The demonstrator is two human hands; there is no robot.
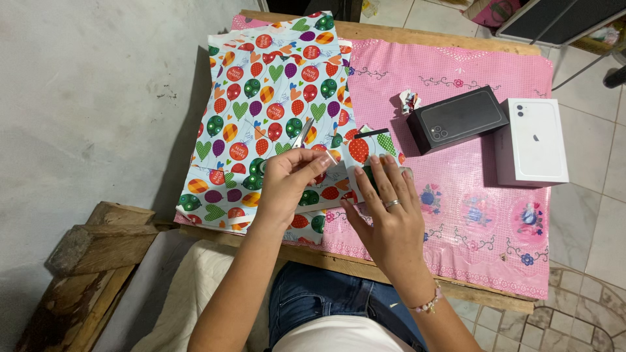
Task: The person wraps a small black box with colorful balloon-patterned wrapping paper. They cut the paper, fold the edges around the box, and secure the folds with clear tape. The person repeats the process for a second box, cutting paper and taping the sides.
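Balloon-printed glossy wrapping paper [274, 111] lies at ten o'clock on my pink-clothed worktop [469, 215]; my left hand [283, 186] has its grip clamped on metal scissors [301, 135], my right hand [391, 218] presses flat, fingers together, on a half-wrapped parcel [368, 156]

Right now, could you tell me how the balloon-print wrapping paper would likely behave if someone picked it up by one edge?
The wrapping paper would probably flop and bend, since it is a thin sheet lying flat on the table. It looks light, so a push would likely slide it over the glossy pink tablecloth. It may crease or tear easily where the left hand pinches it.
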